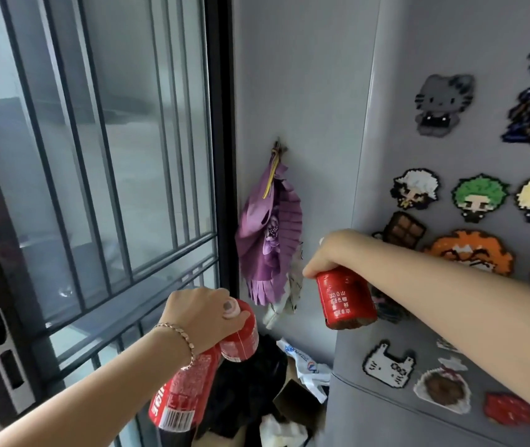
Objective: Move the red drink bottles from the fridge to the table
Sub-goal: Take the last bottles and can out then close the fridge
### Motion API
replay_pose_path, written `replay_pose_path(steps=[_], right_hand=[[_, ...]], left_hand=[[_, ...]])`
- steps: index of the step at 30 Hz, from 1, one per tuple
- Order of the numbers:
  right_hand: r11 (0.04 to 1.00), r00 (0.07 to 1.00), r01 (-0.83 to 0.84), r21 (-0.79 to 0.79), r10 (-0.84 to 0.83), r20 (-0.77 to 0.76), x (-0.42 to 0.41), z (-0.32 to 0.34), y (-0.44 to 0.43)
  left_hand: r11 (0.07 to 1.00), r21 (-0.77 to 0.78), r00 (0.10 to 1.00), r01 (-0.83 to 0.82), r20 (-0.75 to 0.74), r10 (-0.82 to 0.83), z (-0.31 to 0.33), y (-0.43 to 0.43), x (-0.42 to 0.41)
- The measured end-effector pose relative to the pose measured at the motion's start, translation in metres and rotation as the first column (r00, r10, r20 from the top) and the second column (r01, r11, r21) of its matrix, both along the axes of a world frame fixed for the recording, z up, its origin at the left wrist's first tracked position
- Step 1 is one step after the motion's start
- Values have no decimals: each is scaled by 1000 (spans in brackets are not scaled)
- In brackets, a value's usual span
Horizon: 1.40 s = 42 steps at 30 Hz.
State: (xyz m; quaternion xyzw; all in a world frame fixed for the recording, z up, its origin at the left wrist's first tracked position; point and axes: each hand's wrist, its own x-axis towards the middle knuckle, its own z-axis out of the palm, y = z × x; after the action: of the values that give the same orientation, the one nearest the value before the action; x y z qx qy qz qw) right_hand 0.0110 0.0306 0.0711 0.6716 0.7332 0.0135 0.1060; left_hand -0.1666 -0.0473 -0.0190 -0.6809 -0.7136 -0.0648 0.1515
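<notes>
3 cylindrical red-labelled plastic drink bottles, all held in the air. Left hand [204,317] curls round two necks: lower bottle [179,391], upper bottle [241,343]. Right hand [337,253] grips third bottle [345,298] by its top, beside smooth grey fridge door [395,150].

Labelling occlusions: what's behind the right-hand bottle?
The closed fridge door, and a dark magnet showing past the bottle's right edge; the rest of that magnet is covered. The right hand grips the bottle's upper end, hiding it.
</notes>
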Motion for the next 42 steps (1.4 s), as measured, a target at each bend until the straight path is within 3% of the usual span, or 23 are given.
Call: replay_pose_path(steps=[4,7,10,14,19,23,30,36,42], right_hand=[[977,969,-148,155,174,-173,13,-12,-12],[942,872,-234,242,313,-376,17,-23,-29],[889,764,-348,298,453,-459,17,-38,-45],[760,593,-546,353,648,-479,13,-63,-73],[503,343,-817,283,817,-464,-2,-101,-131],[295,139,-931,217,833,-535,-12,-133,-209],[-108,-188,-979,174,816,-547,-26,-172,-395],[-366,-397,-914,175,719,-570,-22,-174,-576],[-565,-557,-801,197,585,-589,7,-177,-782]], left_hand=[[1000,-1,1000,-12,-17,12,1,-8,7],[998,-11,998,-57,-22,56,2,-30,12],[989,-14,989,-146,-21,146,2,-60,19],[945,23,945,-326,-11,326,-12,-119,33],[822,-40,822,-568,20,569,-42,-216,64],[669,-78,672,-739,-14,740,-65,-314,91],[305,-96,309,-947,-22,951,-86,-514,148],[28,-103,29,-994,-9,1000,-90,-686,212],[-238,-108,-241,-965,21,970,-89,-878,290]])
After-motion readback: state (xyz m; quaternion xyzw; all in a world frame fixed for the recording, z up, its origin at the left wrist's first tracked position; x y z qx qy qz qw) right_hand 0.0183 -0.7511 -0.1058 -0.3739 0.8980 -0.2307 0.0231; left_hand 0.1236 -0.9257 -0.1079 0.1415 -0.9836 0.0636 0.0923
